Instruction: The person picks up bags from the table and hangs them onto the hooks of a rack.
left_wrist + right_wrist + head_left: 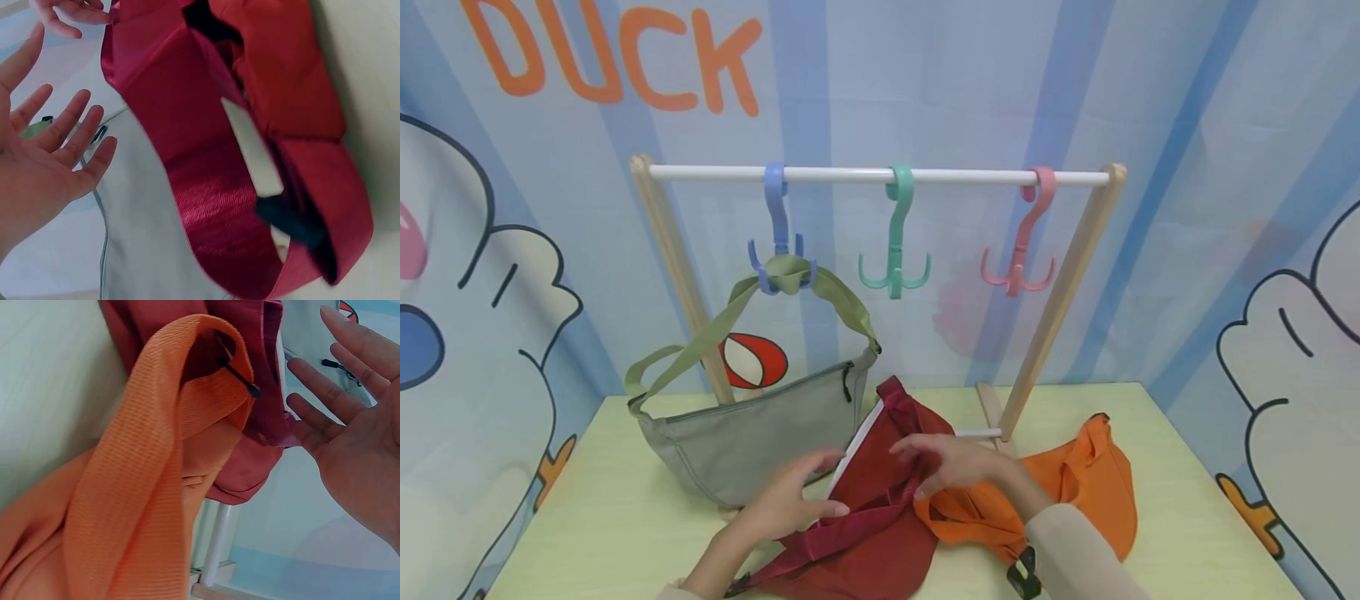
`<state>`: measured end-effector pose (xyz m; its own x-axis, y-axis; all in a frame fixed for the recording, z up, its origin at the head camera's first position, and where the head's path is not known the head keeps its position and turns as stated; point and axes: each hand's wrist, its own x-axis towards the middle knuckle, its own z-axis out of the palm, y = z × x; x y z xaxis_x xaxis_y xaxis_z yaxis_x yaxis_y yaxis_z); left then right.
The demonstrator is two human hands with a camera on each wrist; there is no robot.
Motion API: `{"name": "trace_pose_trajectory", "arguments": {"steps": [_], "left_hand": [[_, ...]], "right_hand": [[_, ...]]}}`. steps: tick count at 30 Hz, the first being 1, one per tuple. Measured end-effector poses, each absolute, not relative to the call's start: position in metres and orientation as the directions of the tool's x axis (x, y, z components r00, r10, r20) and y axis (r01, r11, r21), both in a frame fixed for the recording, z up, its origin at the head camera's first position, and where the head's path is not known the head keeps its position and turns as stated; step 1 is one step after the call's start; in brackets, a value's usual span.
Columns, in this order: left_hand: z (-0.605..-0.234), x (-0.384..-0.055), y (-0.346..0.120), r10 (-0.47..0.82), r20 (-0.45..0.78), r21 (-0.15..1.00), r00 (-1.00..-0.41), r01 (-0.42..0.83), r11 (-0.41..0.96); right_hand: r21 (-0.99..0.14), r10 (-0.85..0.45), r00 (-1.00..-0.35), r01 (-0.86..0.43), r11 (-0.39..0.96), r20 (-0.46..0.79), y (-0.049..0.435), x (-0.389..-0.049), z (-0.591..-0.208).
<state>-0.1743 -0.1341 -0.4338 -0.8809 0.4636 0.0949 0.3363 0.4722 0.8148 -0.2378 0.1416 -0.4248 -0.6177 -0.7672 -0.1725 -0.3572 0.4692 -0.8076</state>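
A dark red shoulder bag [887, 558] lies at the front middle of the table, its wide crimson strap [206, 206] looped over it. My left hand [786, 500] is held over its left side, fingers spread and relaxed, with nothing in them. On the other side my right hand [958, 462] hovers by the upper part of the strap; its fingers [331, 394] look loosely extended and grip nothing. Whether the little finger touches the strap is unclear. Right of the red bag, under my right forearm, lies an orange bag [1108, 492] with a ribbed strap [125, 481] and a black buckle [1024, 575].
Behind stands a wooden rack with a white bar [842, 175]. Blue [778, 217], green [897, 233] and pink [1026, 233] hooks hang from it. A grey-green bag [760, 450] hangs by its strap from the blue hook, its body low at the table [572, 533].
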Motion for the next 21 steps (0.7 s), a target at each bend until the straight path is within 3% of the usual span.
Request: {"name": "trace_pose_trajectory", "arguments": {"steps": [21], "left_hand": [[-0.472,-0.176,-0.112,0.511,0.042,0.83,-0.858,0.315,0.461]], "right_hand": [[-0.833,-0.768,-0.635,-0.377,0.406,-0.087,0.144,-0.236,-0.444]]}}
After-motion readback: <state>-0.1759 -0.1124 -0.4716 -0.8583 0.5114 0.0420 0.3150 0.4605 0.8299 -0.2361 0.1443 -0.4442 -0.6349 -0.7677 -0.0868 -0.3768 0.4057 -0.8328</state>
